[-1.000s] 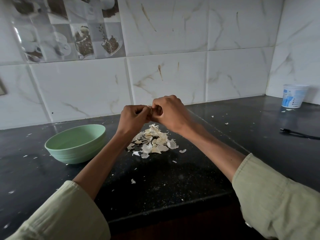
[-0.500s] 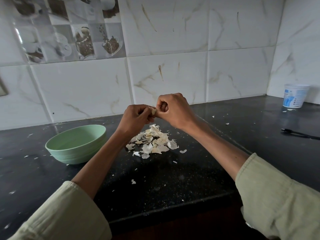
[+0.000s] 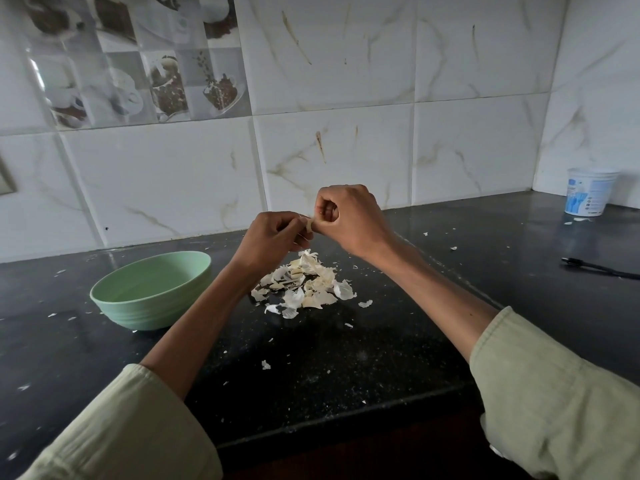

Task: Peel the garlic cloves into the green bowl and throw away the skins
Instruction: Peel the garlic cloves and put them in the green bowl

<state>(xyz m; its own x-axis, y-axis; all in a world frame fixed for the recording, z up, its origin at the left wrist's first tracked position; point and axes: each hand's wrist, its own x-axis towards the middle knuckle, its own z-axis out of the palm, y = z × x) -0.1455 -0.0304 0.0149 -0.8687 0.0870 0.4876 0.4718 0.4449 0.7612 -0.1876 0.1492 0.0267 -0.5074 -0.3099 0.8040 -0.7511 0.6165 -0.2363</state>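
The right hand (image 3: 349, 216) has risen slightly and rolled back from the left hand (image 3: 273, 237), exposing more of the garlic clove (image 3: 309, 224) pinched between them.

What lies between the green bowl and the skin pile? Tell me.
The left forearm crosses that gap above the counter in the head view; beneath it only dark counter shows between bowl and pile.

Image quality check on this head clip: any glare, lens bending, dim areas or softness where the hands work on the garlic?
Head view: wide-angle bending bows the wall tiles; pale glare on the black countertop near the back wall; front counter edge dim; left hand and right hand fairly sharp, though the garlic clove between them is too small to resolve; skin pile clear.
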